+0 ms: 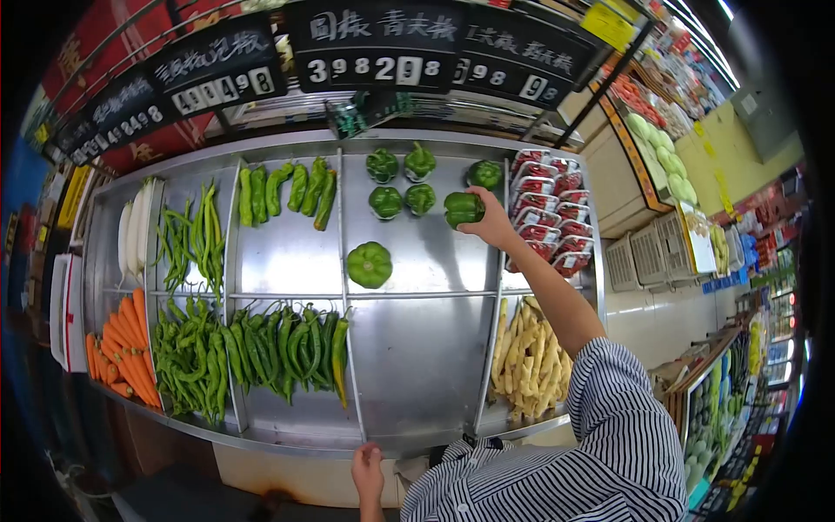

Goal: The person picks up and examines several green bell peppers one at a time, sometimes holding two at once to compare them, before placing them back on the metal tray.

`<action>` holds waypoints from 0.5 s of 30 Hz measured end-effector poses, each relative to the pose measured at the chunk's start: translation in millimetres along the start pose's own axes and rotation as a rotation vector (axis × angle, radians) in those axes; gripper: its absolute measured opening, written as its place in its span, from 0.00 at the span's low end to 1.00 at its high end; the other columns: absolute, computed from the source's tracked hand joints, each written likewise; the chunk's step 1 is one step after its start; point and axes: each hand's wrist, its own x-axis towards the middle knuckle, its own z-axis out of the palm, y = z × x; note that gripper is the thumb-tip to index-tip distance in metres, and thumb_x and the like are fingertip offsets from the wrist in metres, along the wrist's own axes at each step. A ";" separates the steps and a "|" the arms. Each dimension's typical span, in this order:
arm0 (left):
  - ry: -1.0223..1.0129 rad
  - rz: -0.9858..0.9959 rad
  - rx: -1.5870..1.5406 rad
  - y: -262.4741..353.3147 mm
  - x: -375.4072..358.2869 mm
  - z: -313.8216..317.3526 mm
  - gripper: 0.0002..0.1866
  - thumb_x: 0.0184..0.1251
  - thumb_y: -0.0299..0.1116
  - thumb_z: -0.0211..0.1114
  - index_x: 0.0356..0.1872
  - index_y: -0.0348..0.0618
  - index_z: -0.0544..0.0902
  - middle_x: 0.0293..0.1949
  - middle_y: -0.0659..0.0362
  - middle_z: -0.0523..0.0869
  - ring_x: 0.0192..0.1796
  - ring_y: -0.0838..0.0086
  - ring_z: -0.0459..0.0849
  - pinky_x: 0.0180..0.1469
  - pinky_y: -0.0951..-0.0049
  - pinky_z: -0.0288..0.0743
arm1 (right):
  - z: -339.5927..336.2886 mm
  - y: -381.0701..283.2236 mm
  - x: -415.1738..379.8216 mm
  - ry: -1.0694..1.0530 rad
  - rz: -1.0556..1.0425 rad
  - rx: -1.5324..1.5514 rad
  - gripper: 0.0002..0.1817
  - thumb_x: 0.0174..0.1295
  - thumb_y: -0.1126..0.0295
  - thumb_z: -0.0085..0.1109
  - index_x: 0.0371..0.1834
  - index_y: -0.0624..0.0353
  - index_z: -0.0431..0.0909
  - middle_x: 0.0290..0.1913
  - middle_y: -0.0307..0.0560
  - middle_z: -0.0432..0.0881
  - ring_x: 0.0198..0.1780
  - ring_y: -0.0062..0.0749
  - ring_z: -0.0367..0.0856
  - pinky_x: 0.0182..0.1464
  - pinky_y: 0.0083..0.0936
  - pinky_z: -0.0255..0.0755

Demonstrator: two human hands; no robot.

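My right hand (492,221) is closed around a green bell pepper (464,210) in the upper compartment of the metal display stand (417,339). Just above it lies another green bell pepper (484,175). To its left, several bell peppers (403,183) sit in two short rows, stems mostly up. A larger, lighter green bell pepper (370,265) rests alone near the compartment's lower left corner. Down at the front edge of the stand hangs my left hand (368,470), fingers curled in with nothing visible in them.
Packed red peppers in wrapped trays (548,209) stand right of my right hand. Pale yellow peppers (529,361), long green peppers (291,348), carrots (126,348) and white radishes (137,226) fill other compartments. Black price boards (374,48) hang along the back.
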 end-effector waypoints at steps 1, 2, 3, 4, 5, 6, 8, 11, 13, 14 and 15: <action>-0.012 0.019 0.021 0.3 2.9 0.5 0.10 0.70 0.29 0.60 0.46 0.33 0.78 0.39 0.57 0.83 0.41 0.75 0.80 0.43 0.74 0.76 | -17.0 -19.4 -12.4 -0.031 0.061 0.205 0.42 0.42 0.71 0.75 0.64 0.51 0.63 0.58 0.50 0.72 0.56 0.43 0.76 0.59 0.34 0.72; -0.027 0.041 0.040 0.5 7.9 1.9 0.10 0.70 0.29 0.59 0.46 0.33 0.78 0.39 0.58 0.83 0.41 0.75 0.80 0.43 0.75 0.76 | -33.8 -32.7 -24.5 -0.058 0.114 0.409 0.42 0.44 0.72 0.74 0.65 0.51 0.63 0.59 0.48 0.72 0.57 0.41 0.76 0.59 0.32 0.72; -0.041 0.064 0.056 2.1 11.8 4.6 0.10 0.70 0.29 0.59 0.46 0.33 0.78 0.39 0.58 0.83 0.41 0.75 0.80 0.43 0.75 0.76 | -49.2 -38.2 -36.7 -0.074 0.080 0.502 0.42 0.50 0.75 0.71 0.69 0.48 0.59 0.63 0.46 0.70 0.57 0.39 0.78 0.57 0.36 0.75; -0.058 0.073 0.077 7.6 13.6 8.9 0.09 0.70 0.29 0.59 0.46 0.34 0.78 0.40 0.58 0.83 0.41 0.75 0.80 0.44 0.75 0.76 | -64.2 -49.1 -50.8 -0.086 0.117 0.741 0.42 0.51 0.74 0.70 0.70 0.46 0.58 0.63 0.46 0.70 0.57 0.41 0.77 0.55 0.38 0.76; -0.075 0.083 0.098 13.9 15.2 14.4 0.09 0.70 0.29 0.59 0.46 0.34 0.78 0.40 0.58 0.83 0.42 0.75 0.80 0.44 0.74 0.76 | -78.7 -62.5 -66.3 -0.099 0.147 0.981 0.42 0.53 0.73 0.69 0.71 0.44 0.57 0.63 0.47 0.69 0.58 0.42 0.77 0.52 0.41 0.77; -0.092 0.093 0.119 21.4 15.9 20.6 0.09 0.70 0.29 0.59 0.46 0.34 0.78 0.40 0.58 0.83 0.42 0.75 0.80 0.44 0.74 0.76 | -90.7 -72.4 -81.6 -0.112 0.171 1.224 0.42 0.54 0.72 0.68 0.72 0.43 0.57 0.63 0.48 0.69 0.58 0.44 0.76 0.50 0.44 0.79; -0.159 0.123 0.126 37.9 16.0 31.9 0.09 0.71 0.29 0.58 0.47 0.36 0.77 0.42 0.58 0.82 0.44 0.74 0.81 0.46 0.72 0.78 | -104.9 -78.3 -109.9 -0.183 0.080 1.558 0.37 0.60 0.61 0.61 0.73 0.42 0.56 0.66 0.53 0.67 0.57 0.52 0.76 0.48 0.50 0.77; -0.199 0.173 0.133 54.8 6.5 51.9 0.09 0.72 0.30 0.57 0.48 0.37 0.77 0.43 0.57 0.82 0.46 0.73 0.81 0.47 0.71 0.79 | -122.8 -85.1 -146.1 -0.274 0.023 1.819 0.36 0.65 0.46 0.49 0.72 0.51 0.60 0.67 0.60 0.68 0.49 0.55 0.79 0.49 0.46 0.73; -0.219 0.212 0.155 59.7 -1.0 62.8 0.09 0.73 0.31 0.57 0.48 0.37 0.77 0.43 0.57 0.82 0.47 0.73 0.81 0.47 0.71 0.79 | -135.8 -94.3 -169.2 -0.319 -0.084 1.918 0.36 0.66 0.44 0.46 0.73 0.50 0.59 0.68 0.62 0.66 0.48 0.55 0.79 0.48 0.44 0.73; -0.235 0.230 0.175 60.1 -6.5 68.3 0.09 0.73 0.31 0.57 0.47 0.37 0.78 0.43 0.57 0.82 0.47 0.73 0.81 0.48 0.71 0.79 | -142.5 -98.0 -181.7 -0.343 -0.140 1.966 0.37 0.66 0.42 0.44 0.74 0.50 0.58 0.69 0.63 0.65 0.47 0.55 0.80 0.48 0.43 0.74; -0.250 0.249 0.196 60.1 -12.1 73.3 0.09 0.73 0.31 0.57 0.47 0.37 0.78 0.43 0.57 0.82 0.47 0.73 0.81 0.48 0.71 0.79 | -148.9 -100.2 -195.3 -0.278 -0.108 1.961 0.37 0.68 0.41 0.42 0.75 0.49 0.56 0.70 0.67 0.62 0.46 0.54 0.80 0.47 0.41 0.74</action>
